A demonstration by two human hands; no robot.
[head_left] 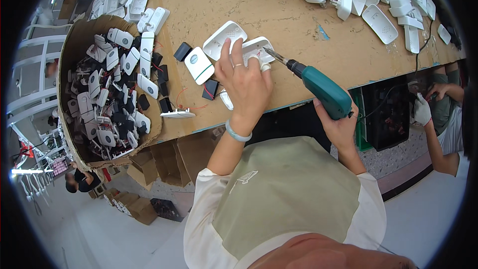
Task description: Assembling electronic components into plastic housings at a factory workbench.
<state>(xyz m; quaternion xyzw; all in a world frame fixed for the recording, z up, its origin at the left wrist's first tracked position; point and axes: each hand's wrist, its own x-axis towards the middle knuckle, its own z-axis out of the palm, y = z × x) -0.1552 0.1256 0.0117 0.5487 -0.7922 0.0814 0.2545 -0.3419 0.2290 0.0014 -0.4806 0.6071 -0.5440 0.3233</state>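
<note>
My right hand [336, 122] is wrapped round a green power tool [326, 89] with a black collar and slim metal tip. The tip reaches into an oblong white plastic shell [267, 56], where a bit of red wire shows. My left hand [245, 79] lies over that shell's near edge, its white-covered fingertips bent against it and partly hiding what they grip. Another open shell [219, 40] lies just beyond my left fingers. Left of them rest a white cover [199, 66] with a green band and a black block [210, 89] with red wires.
A cardboard box [74, 114] full of white and black assemblies stands left. White shells [381, 24] are heaped at the far right, more at the far left. A dark cable [417, 65] crosses the table edge. Another person's gloved hand [422, 109] is at the right.
</note>
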